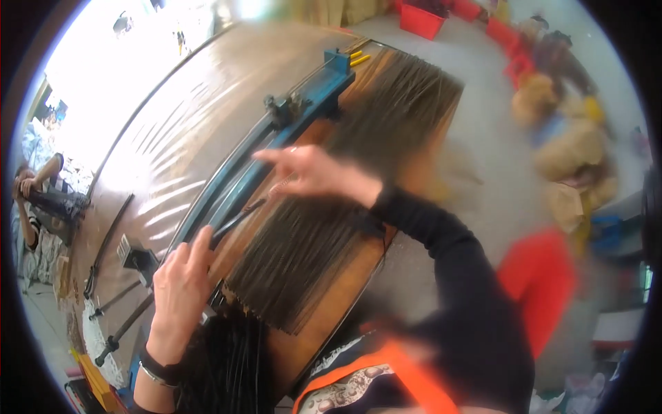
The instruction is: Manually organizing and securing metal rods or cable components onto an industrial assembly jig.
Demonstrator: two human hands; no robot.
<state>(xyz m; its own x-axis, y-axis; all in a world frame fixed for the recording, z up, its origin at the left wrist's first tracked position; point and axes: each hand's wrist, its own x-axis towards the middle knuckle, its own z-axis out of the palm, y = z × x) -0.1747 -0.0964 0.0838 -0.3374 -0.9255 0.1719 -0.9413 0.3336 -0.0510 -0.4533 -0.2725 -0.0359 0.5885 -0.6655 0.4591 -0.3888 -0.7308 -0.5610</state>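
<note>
My left hand [181,286] is closed at the lower end of a long blue metal bench fixture [234,183]. Its fingers pinch a dark rod [238,219], which slants up alongside the fixture. Over the middle of the fixture is my right hand [300,169], index finger pointing left and the other fingers curled. A thin coiled piece like a spring [281,185] shows at those curled fingers, close to the rod's upper end. Below my right hand lies a wide layer of thin dark rods [296,248]. Motion blurs the right hand somewhat.
The brown worktable [331,314] carries a clamp-like block [279,110] on the fixture, yellow-handled tools [358,58] and a black bar [110,238]. More dark strands [231,359] hang near my left wrist. Another person [41,193] sits far left. Red bins [422,21] and sacks [572,148] stand on the floor.
</note>
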